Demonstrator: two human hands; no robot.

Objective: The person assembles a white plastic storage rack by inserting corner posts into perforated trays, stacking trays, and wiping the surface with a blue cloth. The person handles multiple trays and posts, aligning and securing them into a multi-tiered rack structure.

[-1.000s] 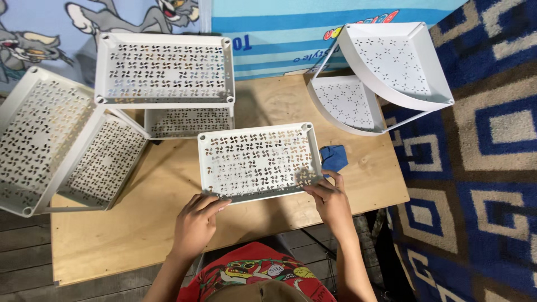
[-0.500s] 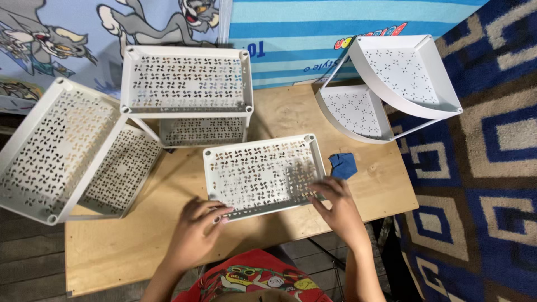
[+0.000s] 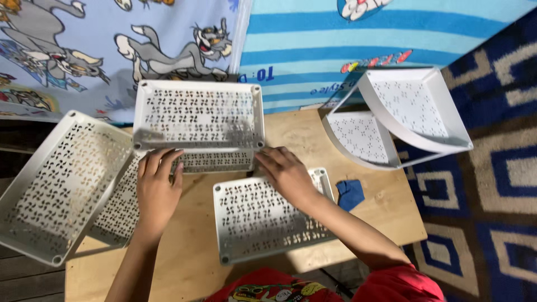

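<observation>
A two-tier white perforated rack (image 3: pixel 198 112) stands at the back of the wooden table (image 3: pixel 190 263). My left hand (image 3: pixel 158 187) lies flat against its lower left side, fingers spread toward the lower shelf (image 3: pixel 215 161). My right hand (image 3: pixel 286 173) touches the rack's lower right corner, its forearm crossing a loose white perforated tray (image 3: pixel 263 223) that lies flat on the table. Neither hand visibly grips anything.
Another two-tier perforated rack (image 3: pixel 53 184) leans at the left, overhanging the table edge. A white corner shelf unit (image 3: pixel 403 117) lies at the right. A small blue cloth (image 3: pixel 350 193) sits beside the loose tray. Cartoon and striped fabrics hang behind; patterned carpet lies right.
Both hands have left the loose tray's front edge and reached forward to the base of the middle rack. The view has shifted closer and lower.
</observation>
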